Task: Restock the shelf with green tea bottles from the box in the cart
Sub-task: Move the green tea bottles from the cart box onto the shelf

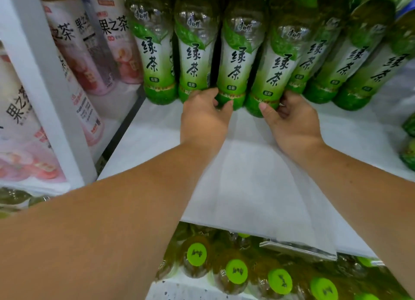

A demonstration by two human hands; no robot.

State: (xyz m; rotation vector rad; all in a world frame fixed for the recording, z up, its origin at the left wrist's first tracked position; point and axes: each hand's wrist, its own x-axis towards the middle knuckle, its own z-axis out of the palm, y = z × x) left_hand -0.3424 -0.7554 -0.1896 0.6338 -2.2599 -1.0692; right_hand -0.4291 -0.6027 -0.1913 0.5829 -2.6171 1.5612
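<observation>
- Shelf [157, 138], white, is carrying a row of green tea bottles along its back, all standing with labels facing out
- Left hand [203, 117] is gripping the base of the third bottle [235, 61], counting from the left; the thumb is lying across the front of the base and the fingers are curling round its left side, into the gap beside the second bottle [194, 57]
- Right hand [292, 117] is gripping the base of the fourth bottle [277, 68]; the thumb is pressing on the front and the fingers are wrapping round the right side
- Third bottle and fourth bottle are standing side by side in the row, nearly touching, with the fourth's base sitting slightly nearer the camera; cannot tell whether either base is resting on the shelf
- Both forearms are reaching in across the front part of the shelf
- First bottle [155, 52] is standing at the left end of the row, near the post [45, 86]
- More green bottles [350, 61] are running on to the right of the fourth, packed close
- Post, a white upright, is dividing this bay from the one on the left, where pink bottles [107, 41] are standing
- Price rail [298, 250] is running along the shelf's front edge
- Lower bottles [237, 271] with green caps are showing from above, beneath that edge
- Edge bottles [408, 124], green, are being cut off by the right border
</observation>
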